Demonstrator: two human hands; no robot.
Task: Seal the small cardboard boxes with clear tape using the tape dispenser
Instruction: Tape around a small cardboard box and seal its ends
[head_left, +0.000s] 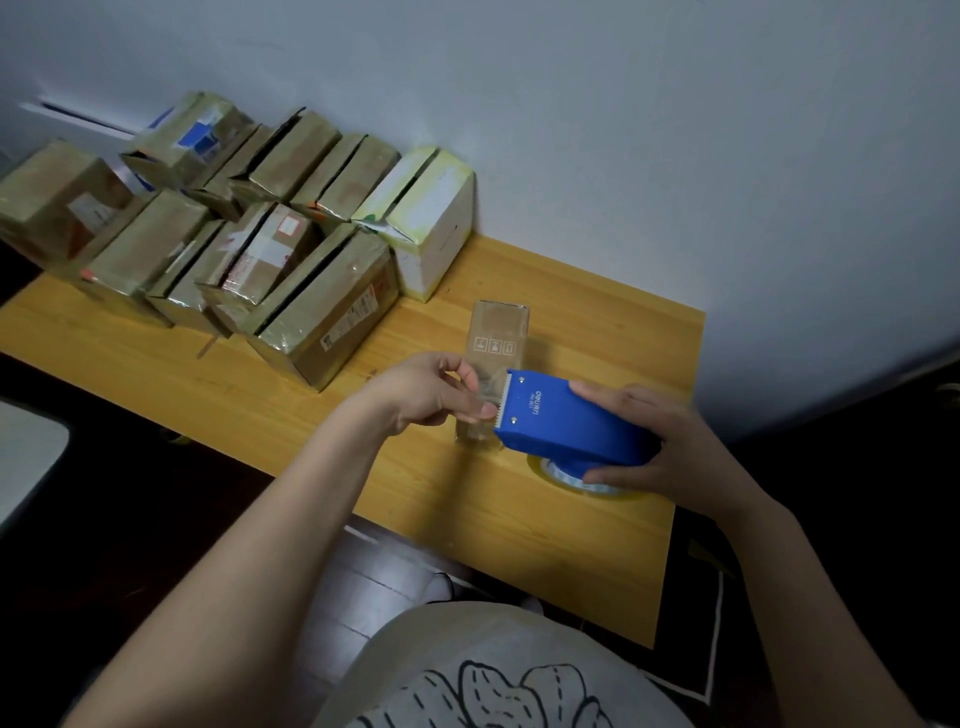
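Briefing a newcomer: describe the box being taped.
On the wooden table, skip the cluster of boxes by the wall. The narrow box sits alone by the blue tape dispenser. Unlike the rest, it touches no neighbour and shows three printed symbols.

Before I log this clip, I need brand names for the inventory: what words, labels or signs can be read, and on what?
"deli": white print on the blue tape dispenser, upside down from this view.
Line under it: too small to read.
Three white handling symbols, no words: on the small cardboard box.
Labels on the stacked boxes: blurred, unreadable.
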